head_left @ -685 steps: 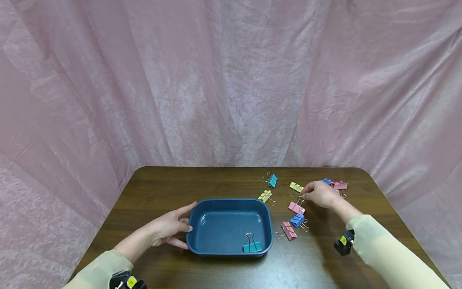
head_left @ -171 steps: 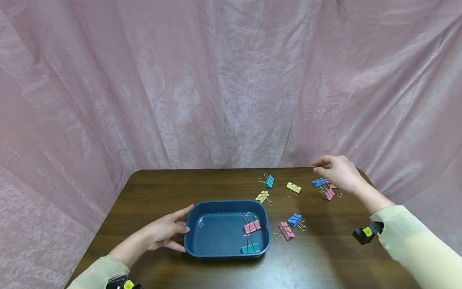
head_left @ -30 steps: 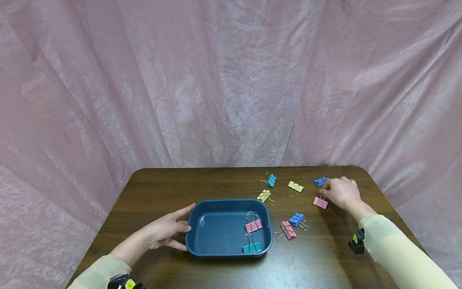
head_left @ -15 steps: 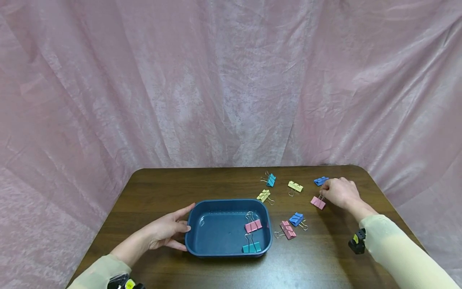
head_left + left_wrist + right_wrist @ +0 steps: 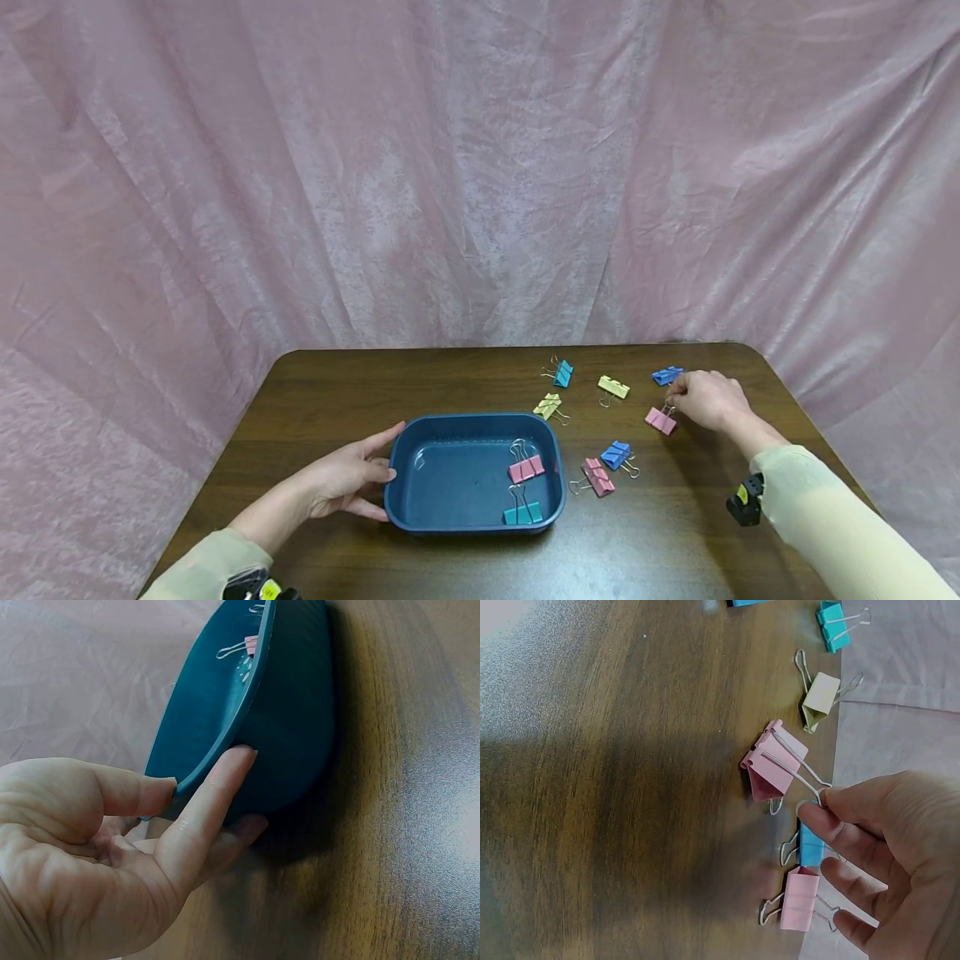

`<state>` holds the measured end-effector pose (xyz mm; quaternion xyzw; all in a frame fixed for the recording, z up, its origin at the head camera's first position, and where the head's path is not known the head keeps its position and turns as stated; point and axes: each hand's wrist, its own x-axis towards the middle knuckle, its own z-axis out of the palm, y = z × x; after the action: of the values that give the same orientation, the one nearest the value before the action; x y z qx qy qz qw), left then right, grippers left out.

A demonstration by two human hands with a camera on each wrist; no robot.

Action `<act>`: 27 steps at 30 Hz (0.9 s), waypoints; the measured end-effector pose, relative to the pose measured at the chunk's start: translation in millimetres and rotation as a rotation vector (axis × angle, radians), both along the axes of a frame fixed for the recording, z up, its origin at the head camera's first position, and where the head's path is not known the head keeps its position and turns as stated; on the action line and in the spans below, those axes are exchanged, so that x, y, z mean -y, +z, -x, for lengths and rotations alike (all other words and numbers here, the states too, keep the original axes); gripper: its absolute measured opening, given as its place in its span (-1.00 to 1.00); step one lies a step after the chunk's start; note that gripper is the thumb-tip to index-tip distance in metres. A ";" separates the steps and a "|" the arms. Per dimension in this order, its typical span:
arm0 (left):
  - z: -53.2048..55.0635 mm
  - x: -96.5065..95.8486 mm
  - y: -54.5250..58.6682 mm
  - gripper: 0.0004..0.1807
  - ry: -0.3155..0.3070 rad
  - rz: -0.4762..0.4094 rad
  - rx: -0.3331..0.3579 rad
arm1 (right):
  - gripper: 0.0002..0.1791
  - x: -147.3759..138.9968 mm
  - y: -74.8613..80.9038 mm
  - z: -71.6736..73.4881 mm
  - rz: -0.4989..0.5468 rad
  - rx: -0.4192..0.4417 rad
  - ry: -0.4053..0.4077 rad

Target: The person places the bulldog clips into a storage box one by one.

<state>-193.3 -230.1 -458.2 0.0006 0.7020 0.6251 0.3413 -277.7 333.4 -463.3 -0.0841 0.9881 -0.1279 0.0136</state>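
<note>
My right hand (image 5: 705, 398) pinches a wire handle of a pink binder clip (image 5: 776, 761) between thumb and index finger, low over the table's right side. Just behind that clip lies a blue binder clip (image 5: 667, 376). Another pink binder clip (image 5: 799, 900) shows beside it in the right wrist view; from the head it is hidden under the hand. At the left, my left hand (image 5: 348, 475) holds the end of a dark blue tray (image 5: 397, 508), one digit at the rim and others against the outer wall. Inside the tray are a pink clip (image 5: 527, 469) and a teal clip (image 5: 522, 513).
Right of the tray lie a pink clip (image 5: 598, 477) and a blue clip (image 5: 616, 455). Two yellow clips, one nearer the tray (image 5: 548, 406), and a teal clip (image 5: 563, 373) sit farther back. A pink curtain (image 5: 465, 183) hangs behind the wooden table (image 5: 322, 383).
A pink clip from the table has come to lie in the tray. Since then my right hand has come down and drawn another pink clip out of the back-right cluster. The left hand stays put.
</note>
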 end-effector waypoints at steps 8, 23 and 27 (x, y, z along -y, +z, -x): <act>1.0 -0.4 0.1 -0.14 0.002 0.001 0.008 | -0.87 0.0 0.5 -0.8 0.030 0.012 -0.002; 1.1 -0.3 2.4 -0.15 0.005 0.008 0.014 | -0.83 -1.4 -2.4 0.8 0.052 0.038 0.016; 1.5 -0.7 2.1 -0.14 0.007 0.009 0.011 | -0.82 -1.6 -2.5 1.0 0.055 0.046 0.011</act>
<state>-194.8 -229.4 -456.1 -0.0068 0.7028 0.6231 0.3431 -278.7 335.0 -465.8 -0.0871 0.9831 -0.1571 0.0350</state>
